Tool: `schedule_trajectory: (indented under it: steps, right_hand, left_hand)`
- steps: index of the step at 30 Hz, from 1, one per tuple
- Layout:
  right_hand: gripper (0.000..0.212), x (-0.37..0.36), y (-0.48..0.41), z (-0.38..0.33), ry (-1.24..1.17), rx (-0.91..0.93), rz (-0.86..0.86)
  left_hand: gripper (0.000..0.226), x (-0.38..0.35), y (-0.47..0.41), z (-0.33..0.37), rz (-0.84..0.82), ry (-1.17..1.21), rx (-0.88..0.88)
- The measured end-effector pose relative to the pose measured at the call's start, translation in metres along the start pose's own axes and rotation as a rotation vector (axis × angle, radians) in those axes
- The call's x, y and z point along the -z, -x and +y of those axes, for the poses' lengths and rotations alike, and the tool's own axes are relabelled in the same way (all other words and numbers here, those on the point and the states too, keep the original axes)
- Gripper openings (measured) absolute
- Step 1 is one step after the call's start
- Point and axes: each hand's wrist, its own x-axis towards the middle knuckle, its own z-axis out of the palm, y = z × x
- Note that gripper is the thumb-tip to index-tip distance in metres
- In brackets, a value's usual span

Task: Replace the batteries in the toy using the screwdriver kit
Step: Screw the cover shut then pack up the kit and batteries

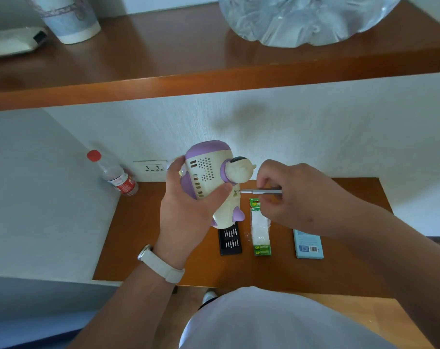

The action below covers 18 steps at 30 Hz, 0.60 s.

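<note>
Bit tray (230,244), battery pack (260,233), blue box (309,244) in row, gaps between; bottle (118,177) left.

Brown wooden bench (163,260), white wall (314,127) behind it. Far left corner of the bench: clear plastic bottle (115,176), red cap (93,155) on, red-and-white label. White wall socket (151,170) just right of the bottle, at bench level. Pale blue box (309,244) lies flat on the right part of the bench, barcode facing up. Wooden shelf (163,59) above carries a patterned paper cup (70,18) at left, a flat white object (10,44) beside it, and a large clear plastic container (302,18) at right. Light wood floor (364,318) below.
</note>
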Motion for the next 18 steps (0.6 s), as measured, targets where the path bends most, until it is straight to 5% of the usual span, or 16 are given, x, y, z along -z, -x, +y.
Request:
schedule_trajectory:
  steps: [18]
  right_hand:
    - [0.014,0.007,0.003,0.022,-0.027,0.039,0.041]
  left_hand:
    - [0.075,-0.017,-0.002,0.012,-0.026,-0.013,-0.011]
